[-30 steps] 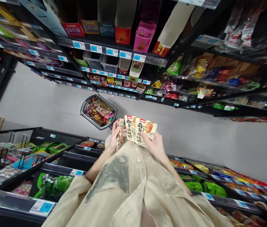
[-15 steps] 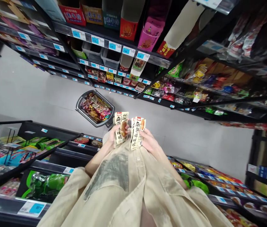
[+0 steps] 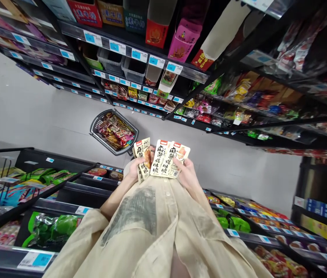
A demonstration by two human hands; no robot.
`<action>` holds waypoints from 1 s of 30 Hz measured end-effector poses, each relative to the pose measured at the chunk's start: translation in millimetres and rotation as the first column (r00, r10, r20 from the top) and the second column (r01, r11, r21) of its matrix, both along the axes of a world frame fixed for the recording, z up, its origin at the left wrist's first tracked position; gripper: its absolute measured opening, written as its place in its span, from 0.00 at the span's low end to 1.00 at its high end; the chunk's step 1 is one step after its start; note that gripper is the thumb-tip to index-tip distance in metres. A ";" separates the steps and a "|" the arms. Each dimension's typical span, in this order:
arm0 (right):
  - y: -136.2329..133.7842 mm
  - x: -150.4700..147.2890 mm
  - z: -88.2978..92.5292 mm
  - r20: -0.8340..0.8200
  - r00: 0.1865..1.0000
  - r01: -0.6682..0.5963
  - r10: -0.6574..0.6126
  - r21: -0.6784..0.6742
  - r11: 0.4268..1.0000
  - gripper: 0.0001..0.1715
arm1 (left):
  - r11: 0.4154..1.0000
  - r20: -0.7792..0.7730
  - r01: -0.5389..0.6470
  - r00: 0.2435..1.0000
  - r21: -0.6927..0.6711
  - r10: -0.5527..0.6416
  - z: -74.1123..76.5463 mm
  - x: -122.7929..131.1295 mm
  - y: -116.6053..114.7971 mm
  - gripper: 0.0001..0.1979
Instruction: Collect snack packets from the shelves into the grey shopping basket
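Observation:
Close in front of my body, my left hand (image 3: 136, 168) is closed on a cream snack packet (image 3: 143, 158) with black lettering and a red label, tilted slightly; more may lie behind it. My right hand (image 3: 187, 172) pinches two matching snack packets (image 3: 163, 160), fanned out so that one overlaps the other. Their printed fronts face me. The two groups of packets are side by side with their edges close together. Beyond my left hand, a dark basket (image 3: 94, 133) filled with many small colourful packets stands on the floor.
Shelving (image 3: 114, 48) with boxes, plastic bins and blue-white price tags runs along the far side. Bagged snacks (image 3: 244, 90) fill racks at the right. Nearer shelves flank me, with green packages (image 3: 56, 227) at the left. Grey floor (image 3: 65, 112) lies between the rows.
The packets in my right hand have spread apart into a fan and turned more toward me. My left hand has moved slightly left with its packet tilting.

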State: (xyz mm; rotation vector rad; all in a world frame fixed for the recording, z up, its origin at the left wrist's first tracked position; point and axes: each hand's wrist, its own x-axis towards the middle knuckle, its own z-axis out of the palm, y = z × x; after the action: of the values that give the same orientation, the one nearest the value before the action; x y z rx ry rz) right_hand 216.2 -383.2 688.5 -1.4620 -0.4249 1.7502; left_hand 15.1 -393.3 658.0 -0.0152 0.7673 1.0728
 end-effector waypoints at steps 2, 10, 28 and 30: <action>-0.4 1.9 3.5 0.016 1.000 0.025 -0.025 0.003 1.000 0.23 | 1.000 -0.043 0.003 0.999 0.002 -0.003 -0.6 0.1 -3.3 0.36; -7.0 -11.7 16.2 -0.146 0.940 -0.304 0.308 0.049 0.951 0.22 | 0.998 -0.148 0.055 0.988 0.031 -0.049 -6.1 6.3 -15.0 0.35; 0.6 -20.4 11.7 0.715 0.679 -0.505 0.165 0.293 0.812 0.18 | 0.996 0.048 -0.065 0.996 -0.064 0.068 -13.6 1.5 -10.4 0.31; 5.9 -32.3 21.8 0.806 0.529 -0.728 0.264 0.271 0.629 0.20 | 0.993 -0.059 -0.088 0.995 -0.078 0.084 -15.5 11.2 -8.9 0.32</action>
State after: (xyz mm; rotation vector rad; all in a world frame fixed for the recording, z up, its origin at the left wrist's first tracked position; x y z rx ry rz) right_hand 183.9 -377.3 710.2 -1.5468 -1.8582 1.1472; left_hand 26.3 -402.2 642.5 -0.0878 0.8667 1.1273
